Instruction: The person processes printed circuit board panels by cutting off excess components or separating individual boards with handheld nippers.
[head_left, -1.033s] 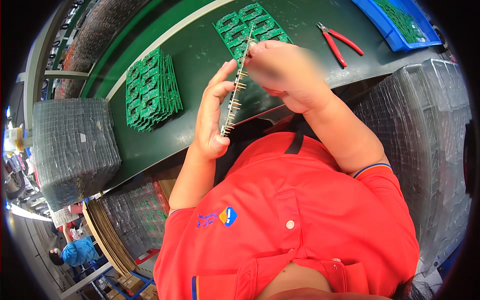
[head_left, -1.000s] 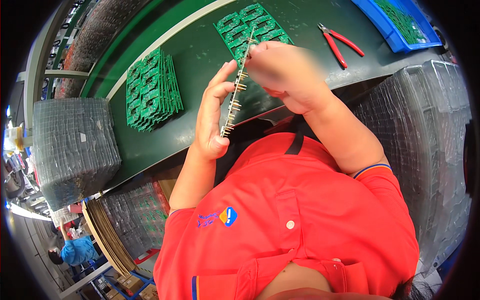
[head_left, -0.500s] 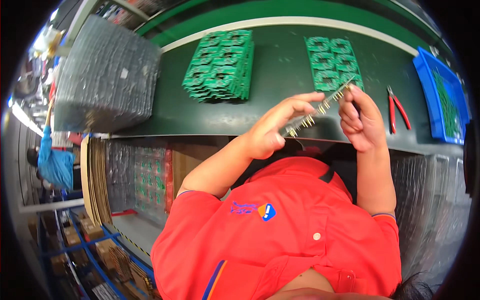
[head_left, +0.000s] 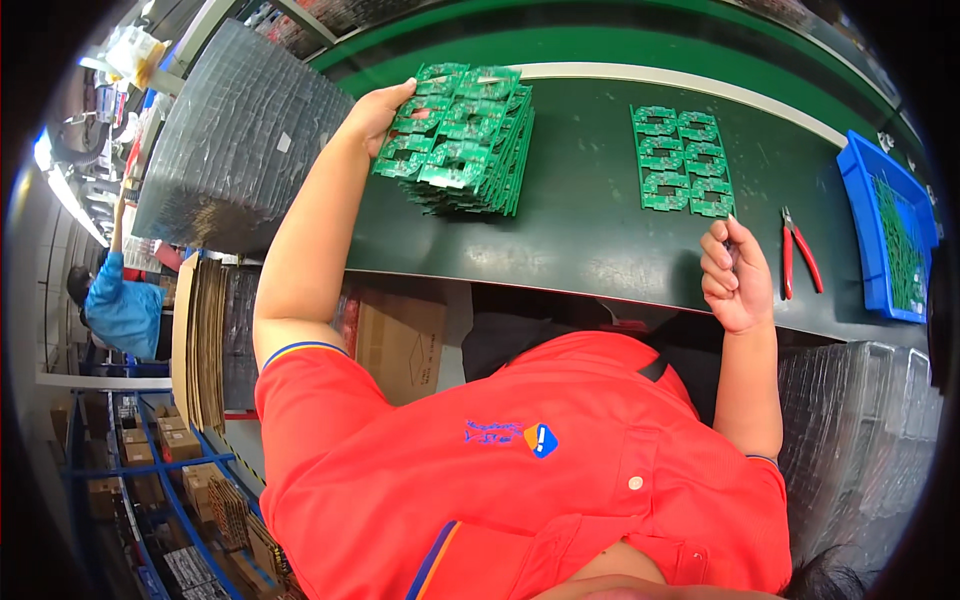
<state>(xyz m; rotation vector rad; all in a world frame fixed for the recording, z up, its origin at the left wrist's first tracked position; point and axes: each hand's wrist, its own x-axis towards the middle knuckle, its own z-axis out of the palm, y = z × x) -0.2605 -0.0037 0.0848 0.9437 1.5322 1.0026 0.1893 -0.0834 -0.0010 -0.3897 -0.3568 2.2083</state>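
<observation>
One grip is curled together, that of the right hand (head_left: 735, 275), near the red-handled side cutters (head_left: 787, 258) over the counter (head_left: 583, 165). Beyond, the left hand (head_left: 383, 115) clamps the left edge of the top circuit-board panel (head_left: 441, 122) on the stack (head_left: 514, 165); steadying it seems the present step, the next move calling for level edges.

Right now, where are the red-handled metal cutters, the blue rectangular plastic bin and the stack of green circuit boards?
Red-handled metal cutters (head_left: 787, 262), head view: left handle.
Blue rectangular plastic bin (head_left: 864, 220), head view: left wall.
Stack of green circuit boards (head_left: 505, 155), head view: right-side edges.
</observation>
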